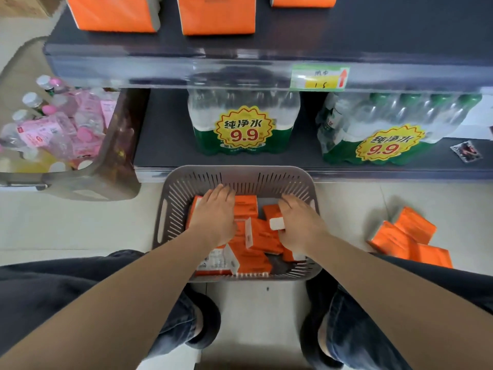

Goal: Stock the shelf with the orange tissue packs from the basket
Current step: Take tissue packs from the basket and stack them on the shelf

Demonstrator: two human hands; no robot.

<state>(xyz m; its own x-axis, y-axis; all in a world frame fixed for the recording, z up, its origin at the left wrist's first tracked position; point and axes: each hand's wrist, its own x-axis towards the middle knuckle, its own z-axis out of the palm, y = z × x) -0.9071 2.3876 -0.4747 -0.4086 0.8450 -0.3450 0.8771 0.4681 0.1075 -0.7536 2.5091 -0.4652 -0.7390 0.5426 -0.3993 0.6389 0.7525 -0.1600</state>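
Head view looks down past dark trouser legs [80, 289] to both hands inside the grey basket [240, 173] on the floor, which holds a loose jumble of orange tissue packs [256, 244]. The left hand [216, 212] lies palm down on the packs at the basket's left; whether its fingers have closed on one I cannot tell. The right hand [298, 222] pinches a white-ended pack [274, 218] that stands tilted among the others. To do this step well, I judge each hand should take one pack by its long sides and lift straight up clear of the slotted wall, so neighbours are not dragged out. More packs on the floor [408, 236] lie well to the right. Behind the basket, on the lower shelf, two water multipacks [244, 129] carry yellow stickers reading "纯净水 9.9". Above them a price tag [320, 77] shows a red arrow and handwriting, seemingly "15". The upper shelf [373, 30] already holds stocked packs [117, 14] on its left, with bare space to the right.
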